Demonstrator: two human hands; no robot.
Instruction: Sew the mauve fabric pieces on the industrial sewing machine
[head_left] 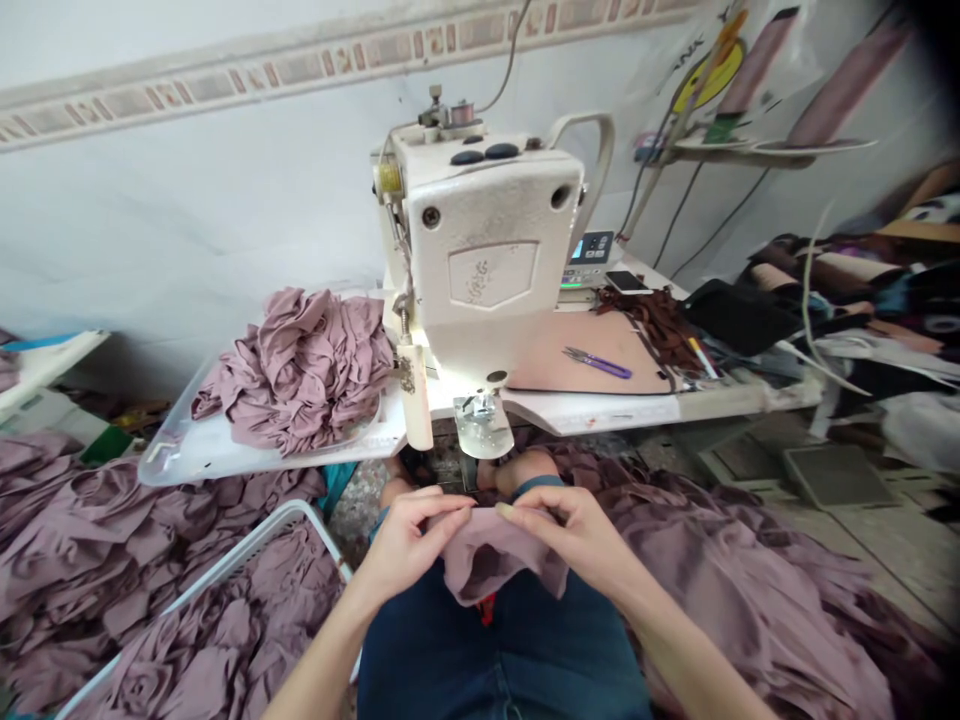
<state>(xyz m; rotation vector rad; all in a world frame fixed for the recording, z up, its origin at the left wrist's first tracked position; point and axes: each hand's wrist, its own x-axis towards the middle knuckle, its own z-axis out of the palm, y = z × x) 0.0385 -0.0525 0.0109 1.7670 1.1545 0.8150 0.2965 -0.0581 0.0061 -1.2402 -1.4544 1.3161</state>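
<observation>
Between my two hands, a small piece of mauve fabric (499, 550) is stretched along its top edge and hangs loosely below, over my lap. My left hand (420, 530) pinches the edge's left end between thumb and fingers. At the other end, my right hand (559, 525) pinches the same edge. Just beyond the cloth stands a white sewing machine (487, 250), its lit needle area and rounded metal plate (484, 432) a little above my fingertips. The cloth is apart from the machine.
A heap of mauve fabric (300, 370) lies left of the machine. More fills a white basket (255, 540) at lower left, and large piles (750, 590) sit at right. Purple-handled thread snips (600, 362) and a phone (628, 282) lie right of the machine. Thread cones (757, 65) stand behind.
</observation>
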